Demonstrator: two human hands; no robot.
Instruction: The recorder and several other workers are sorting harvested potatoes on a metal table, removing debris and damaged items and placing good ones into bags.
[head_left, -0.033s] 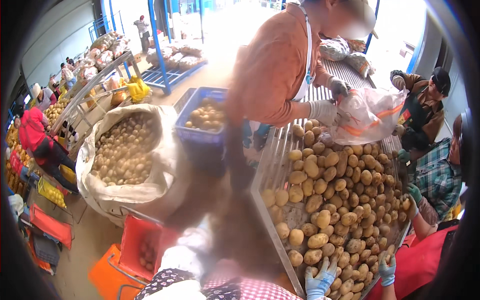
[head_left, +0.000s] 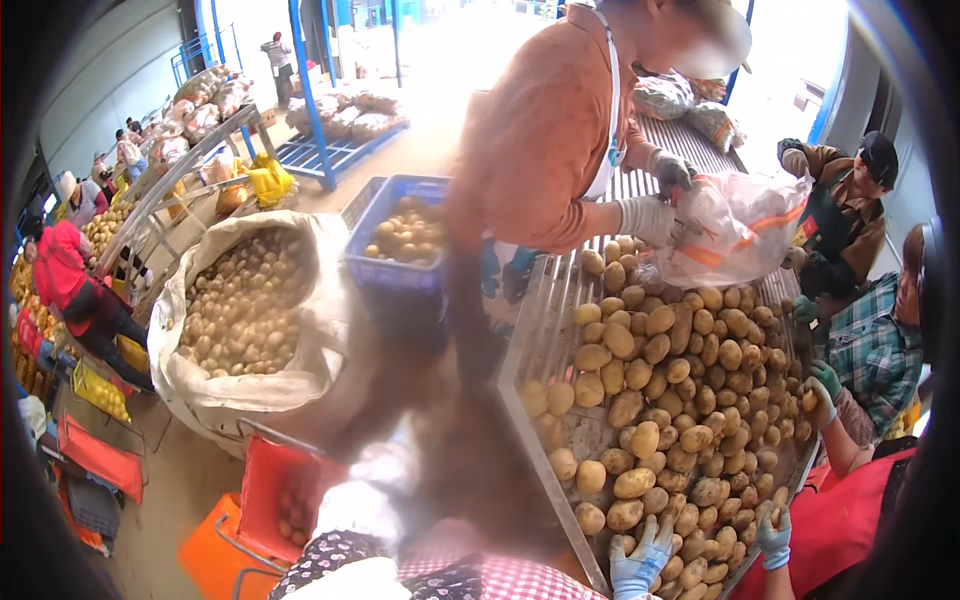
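At the bottom of the sorting table, my right hand (head_left: 640, 562) rests on the potatoes (head_left: 700, 400) in a pale blue glove. Its fingers are spread, with a potato between thumb and forefinger; no firm hold shows. My left arm (head_left: 345, 510), in a white covering over a dark patterned sleeve, reaches up from the lower edge. Glare and blur wash out the hand at its end, so its fingers cannot be made out. Beside that arm is a red basket (head_left: 270, 490) with small potatoes inside. The slanted metal table (head_left: 545, 470) carries the potato heap.
Across the table, a person (head_left: 560, 130) in a brown jacket holds a translucent bag (head_left: 735, 230). Other workers' gloved hands (head_left: 773, 535) reach in from the right. A large white sack (head_left: 250, 400) of potatoes and a blue crate (head_left: 400, 270) stand left; an orange bin (head_left: 215, 550) is below.
The view has shifted slightly, moving the background a little left. My right hand stays in place on the potatoes.
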